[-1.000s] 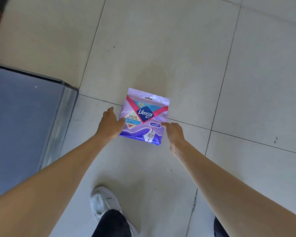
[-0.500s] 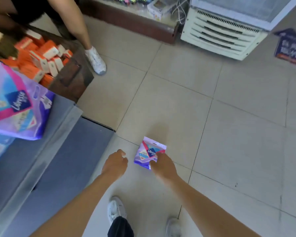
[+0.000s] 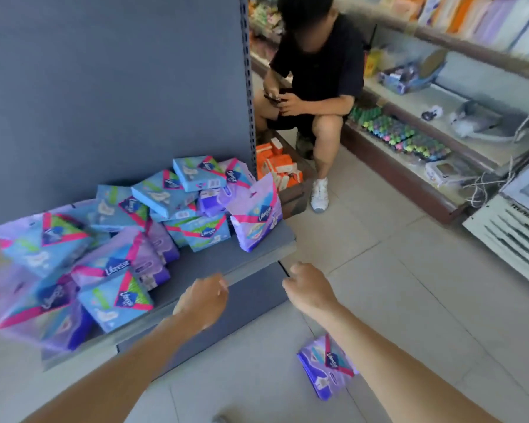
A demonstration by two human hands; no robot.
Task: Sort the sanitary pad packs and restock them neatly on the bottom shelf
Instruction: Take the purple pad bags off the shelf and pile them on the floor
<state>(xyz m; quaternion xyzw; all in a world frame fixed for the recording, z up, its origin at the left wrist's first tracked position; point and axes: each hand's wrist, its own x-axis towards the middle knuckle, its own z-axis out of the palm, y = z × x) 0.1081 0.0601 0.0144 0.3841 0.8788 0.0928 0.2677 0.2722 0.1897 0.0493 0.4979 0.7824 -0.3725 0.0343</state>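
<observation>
Head camera is looking down at my two bare hands reaching forward over the front edge of the bottom shelf (image 3: 251, 254). My left hand (image 3: 203, 296) is hovering just in front of the shelf lip with its fingers curled loosely inward, gripping nothing. My right hand (image 3: 307, 288) is hanging beside it, near the shelf's right corner, knuckles up and fingers bent under, also empty as far as I am seeing, though the frame is blurring with motion.

One purple pad pack (image 3: 326, 369) is lying on the tiled floor (image 3: 409, 300) below my right forearm, partly hidden by it, apart from both hands. On the shelf, a jumbled heap of pad packs (image 3: 129, 239) is sitting against the grey back panel (image 3: 113, 87), blue ones and purple ones mixed and overlapping, some tilted on edge. A purple pack (image 3: 255, 216) is standing nearly upright at the heap's right end.

Behind the shelf end, another person (image 3: 315, 80) is crouching beside orange boxes (image 3: 277, 166), holding a dark phone.
</observation>
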